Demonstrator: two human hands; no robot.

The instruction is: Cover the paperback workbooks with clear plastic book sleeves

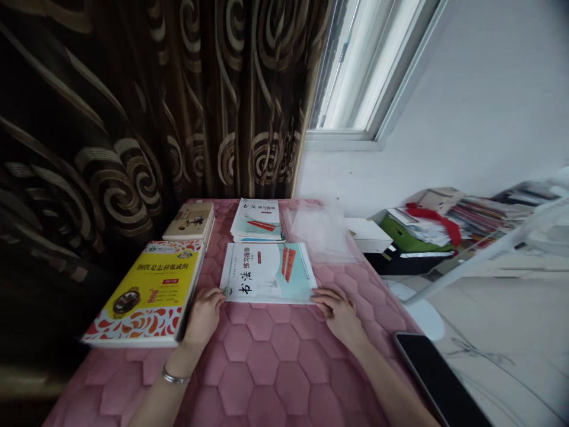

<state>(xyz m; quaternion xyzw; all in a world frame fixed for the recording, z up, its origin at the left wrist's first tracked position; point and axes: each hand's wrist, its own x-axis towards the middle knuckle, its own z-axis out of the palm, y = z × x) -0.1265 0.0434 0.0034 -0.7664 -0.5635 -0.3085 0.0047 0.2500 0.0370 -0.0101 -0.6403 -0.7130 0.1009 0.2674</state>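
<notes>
Booklet: cover up on the pink tabletop, just nearer than a stack of similar booklets
Left hand: pinching its near left corner
Right hand: pinching its near right corner
Left side: yellow book
Right edge: dark-screened device

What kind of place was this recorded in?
Probably a room in a home: a patterned curtain hangs beside a window, and books lie on a pink padded cover.
</notes>
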